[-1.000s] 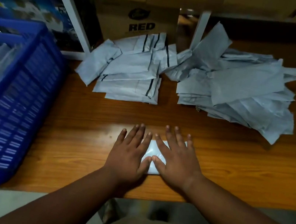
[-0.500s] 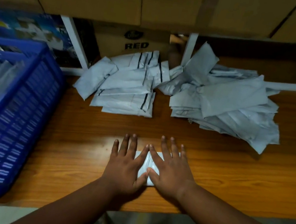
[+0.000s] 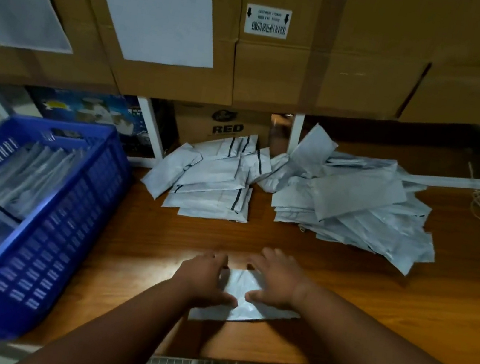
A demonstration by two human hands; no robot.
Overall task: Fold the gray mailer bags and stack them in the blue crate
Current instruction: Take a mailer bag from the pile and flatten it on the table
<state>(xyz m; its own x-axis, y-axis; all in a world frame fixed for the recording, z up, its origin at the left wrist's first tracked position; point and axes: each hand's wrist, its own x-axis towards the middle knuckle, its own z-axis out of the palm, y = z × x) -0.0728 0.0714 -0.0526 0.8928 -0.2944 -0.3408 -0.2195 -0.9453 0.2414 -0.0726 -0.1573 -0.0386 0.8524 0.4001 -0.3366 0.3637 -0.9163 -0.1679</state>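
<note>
Both hands rest on a folded gray mailer bag [image 3: 239,304] near the front edge of the wooden table [image 3: 402,302]: the left hand [image 3: 202,273] and right hand [image 3: 275,280] seem to grasp its sides with curled fingers, though blur hides detail. The blue crate [image 3: 45,229], holding folded bags, stands well left.

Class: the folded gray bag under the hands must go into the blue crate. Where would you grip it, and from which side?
Probably pinch the folded bag at its left short edge, coming from the crate side with the left hand. It lies flat on the table, so a thumb must slide under an edge.
</note>
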